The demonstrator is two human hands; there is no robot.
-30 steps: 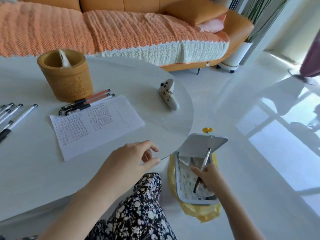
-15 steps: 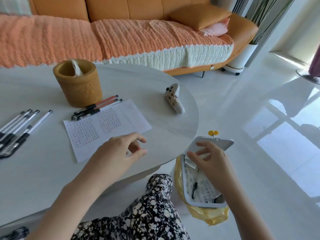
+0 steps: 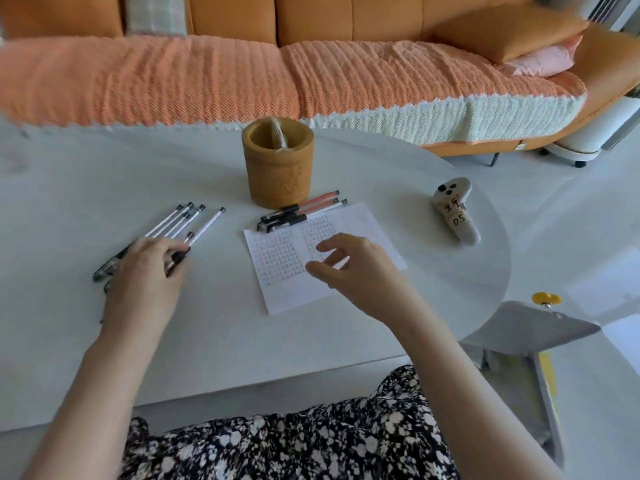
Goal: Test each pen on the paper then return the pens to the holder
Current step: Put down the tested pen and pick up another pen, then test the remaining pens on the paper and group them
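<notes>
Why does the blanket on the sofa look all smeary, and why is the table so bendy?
Head view: the blanket smears at the left, likely motion blur; the wide lens bends the table rim; the pens and paper in the middle look sharper, in soft daylight.

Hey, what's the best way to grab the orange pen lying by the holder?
Pinch the orange pen at its orange barrel end, coming from above and the right. It lies flat, its dark end close to the holder and a neighbouring pen alongside; the barrel end sticks out clear.
</notes>
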